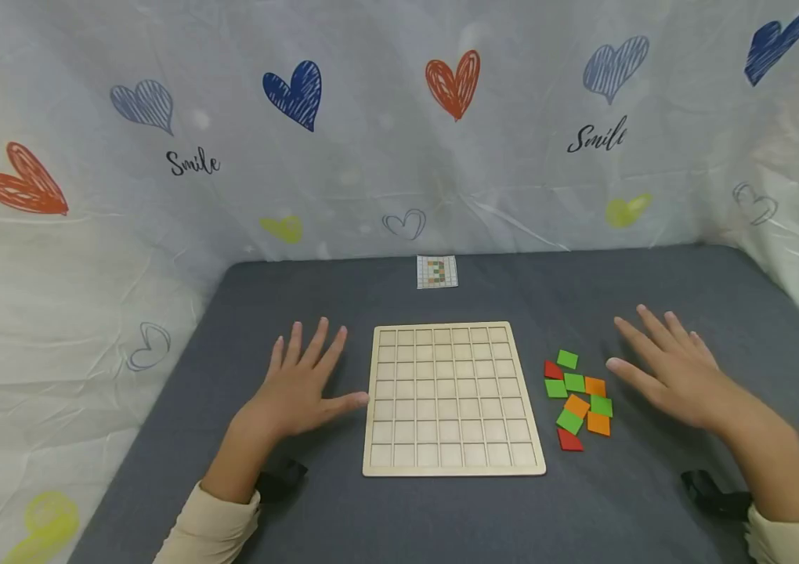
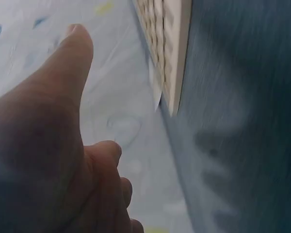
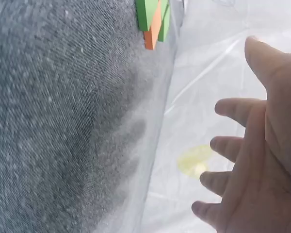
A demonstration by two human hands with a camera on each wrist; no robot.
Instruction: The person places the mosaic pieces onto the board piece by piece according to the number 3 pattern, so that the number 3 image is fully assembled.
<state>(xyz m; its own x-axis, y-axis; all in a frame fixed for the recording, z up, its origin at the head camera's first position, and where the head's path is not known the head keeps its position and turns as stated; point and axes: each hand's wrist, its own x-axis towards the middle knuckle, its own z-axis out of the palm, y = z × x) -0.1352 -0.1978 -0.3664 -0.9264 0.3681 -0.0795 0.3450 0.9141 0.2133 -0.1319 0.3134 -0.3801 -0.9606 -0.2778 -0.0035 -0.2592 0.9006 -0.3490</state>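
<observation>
A pale wooden grid board (image 1: 454, 472) with many square cells, all bare, lies mid-table in the head view. My left hand (image 1: 298, 395) is spread with straight fingers beside its left edge, the thumb tip overlapping that edge in this view. To the board's right lies a loose group of flat green, orange and red tiles, among them a green tile (image 1: 568, 359), an orange tile (image 1: 598, 424) and a red tile (image 1: 570, 440). My right hand (image 1: 681, 376) hovers to the right of these tiles with fingers spread and nothing held; its shadow falls on the cloth in the right wrist view.
Behind the board, near the table's far edge, lies a small card (image 1: 437, 272) printed with a coloured grid pattern. Dark grey cloth (image 1: 442, 521) covers the table. A pale curtain (image 1: 371, 157) with printed hearts hangs behind and at the sides.
</observation>
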